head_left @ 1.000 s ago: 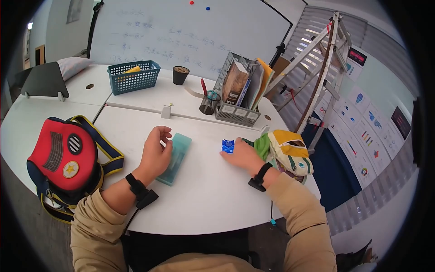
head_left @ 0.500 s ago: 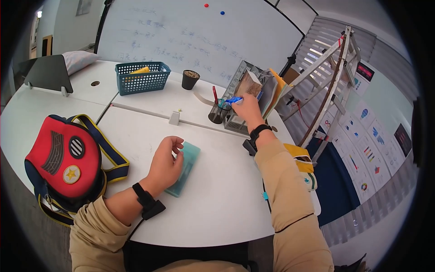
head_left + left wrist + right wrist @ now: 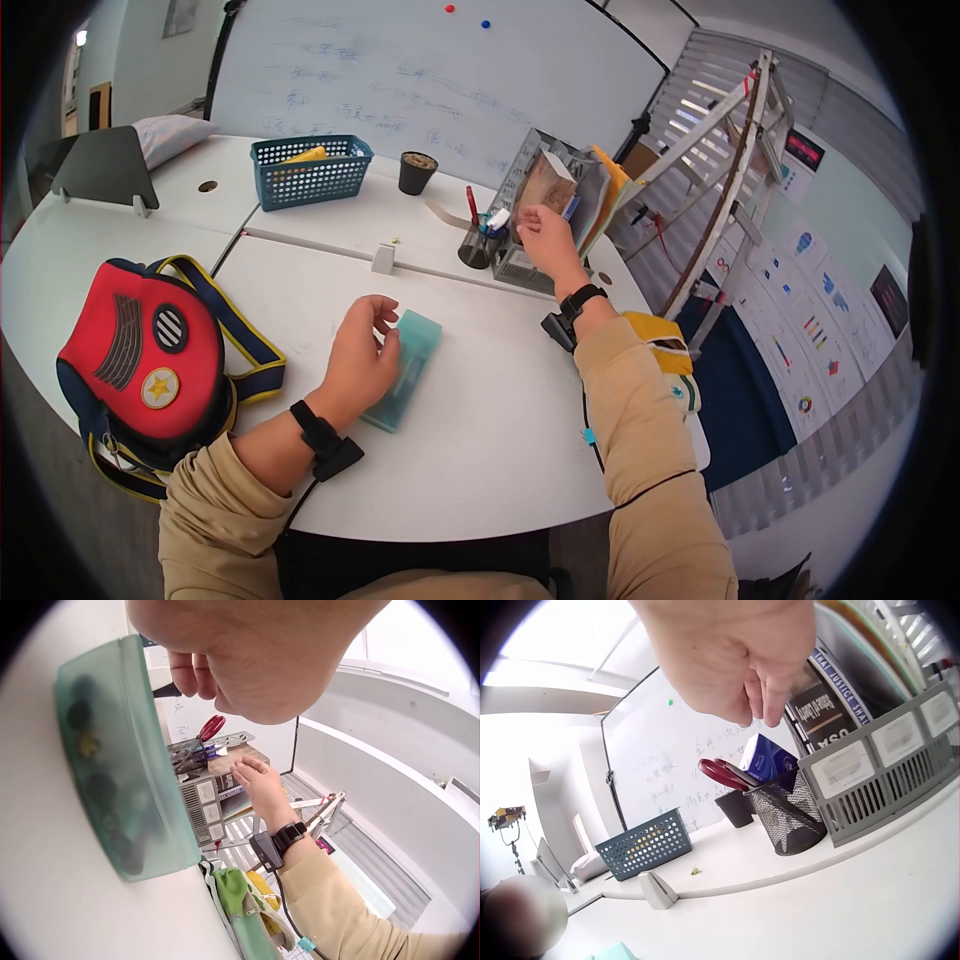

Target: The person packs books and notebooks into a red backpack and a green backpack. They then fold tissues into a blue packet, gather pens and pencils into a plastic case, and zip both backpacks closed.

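Note:
A blue and white packet (image 3: 769, 759) stands in the black mesh pen cup (image 3: 789, 817), beside red-handled scissors (image 3: 724, 774). Just above the packet is my right hand (image 3: 549, 243), its fingers relaxed and holding nothing, in front of the books (image 3: 546, 185) in the grey file rack (image 3: 885, 769). My left hand (image 3: 363, 358) hovers with loosely bent fingers by the translucent green case (image 3: 412, 372), holding nothing. In the left wrist view the case (image 3: 124, 765) shows dark round shapes inside; whether the hand touches it, I cannot tell.
On the left lies a red backpack (image 3: 150, 350). Farther back stand a teal basket (image 3: 312, 185) with something yellow inside and a small dark pot (image 3: 417, 173). A yellow and white bag (image 3: 660, 345) sits at the right edge, partly behind my right sleeve. A stepladder (image 3: 735, 180) stands beyond.
My right hand carried the blue packet from beside the green and yellow bag up to the pen cup and let it go there. The left hand stayed by the case.

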Demonstrator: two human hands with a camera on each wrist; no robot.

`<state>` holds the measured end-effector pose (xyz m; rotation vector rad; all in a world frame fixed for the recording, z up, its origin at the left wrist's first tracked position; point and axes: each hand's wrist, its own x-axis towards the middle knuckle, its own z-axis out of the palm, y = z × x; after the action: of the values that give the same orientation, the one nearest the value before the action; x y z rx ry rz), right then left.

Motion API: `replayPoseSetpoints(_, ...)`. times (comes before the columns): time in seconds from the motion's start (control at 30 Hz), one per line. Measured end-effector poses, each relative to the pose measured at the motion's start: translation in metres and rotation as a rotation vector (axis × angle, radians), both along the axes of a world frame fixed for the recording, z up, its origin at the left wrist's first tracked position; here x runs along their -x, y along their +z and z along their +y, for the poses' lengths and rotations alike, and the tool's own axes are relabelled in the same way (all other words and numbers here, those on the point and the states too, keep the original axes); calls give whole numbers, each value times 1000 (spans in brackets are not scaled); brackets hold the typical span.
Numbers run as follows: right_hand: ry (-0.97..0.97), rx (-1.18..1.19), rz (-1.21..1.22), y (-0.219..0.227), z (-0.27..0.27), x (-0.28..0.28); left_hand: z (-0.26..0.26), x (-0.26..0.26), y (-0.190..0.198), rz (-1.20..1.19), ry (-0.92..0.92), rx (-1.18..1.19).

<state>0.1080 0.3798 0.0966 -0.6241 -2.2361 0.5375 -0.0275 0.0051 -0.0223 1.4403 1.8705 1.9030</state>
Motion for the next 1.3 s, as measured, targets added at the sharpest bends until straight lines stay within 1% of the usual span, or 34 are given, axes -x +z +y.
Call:
replayPoseSetpoints(0.07,10,-19,63,-10,-2,-13,-1,1,-4,13,15,-7)
replayPoseSetpoints(0.13,28,-10,70,-21,-19,-29,5,4,-10,43,31,-23)
replayPoseSetpoints(0.17,42,27,63,-28,-32,-41,8,3,-12,11,26,-46)
replayPoseSetpoints(0.2,58,62,58,-33,-47,-55,6,3,-10,-3,15,-12)
replayPoseSetpoints(0.27,24,-16,-83,-30,-96,-91,6,3,-9,11,20,2)
replayPoseSetpoints(0.37,-33,-122,-155,-20,-154,-151,6,3,-7,22,25,17)
replayPoseSetpoints(0.47,-223,-160,-83,-15,-165,-214,4,2,-5,39,39,38)
replayPoseSetpoints(0.53,-370,-128,-64,2,-159,-255,5,2,-5,46,39,38)
replayPoseSetpoints(0.6,-475,-205,-227,12,-143,-299,5,3,-7,54,40,34)
replayPoseSetpoints(0.63,-528,-242,-307,15,-137,-311,5,2,-5,51,41,38)
replayPoseSetpoints(0.73,-415,-338,-400,14,-122,-325,7,1,-9,71,40,58)
replayPoseSetpoints(0.77,-411,-345,-440,9,-110,-327,8,1,-11,72,42,65)
replayPoseSetpoints(0.87,-389,-350,-514,5,-101,-322,7,0,-11,72,34,64)
replayPoseSetpoints(0.97,-549,-378,-734,-2,-96,-309,6,0,-11,66,29,52)
replayPoseSetpoints(1.07,-614,-462,-836,-17,-81,-297,5,1,-10,69,37,50)
replayPoseSetpoints(1.17,-647,-534,-827,-23,-78,-293,5,1,-10,60,33,46)
replayPoseSetpoints(1.3,-655,-573,-852,-22,-78,-291,3,0,-6,67,33,31)
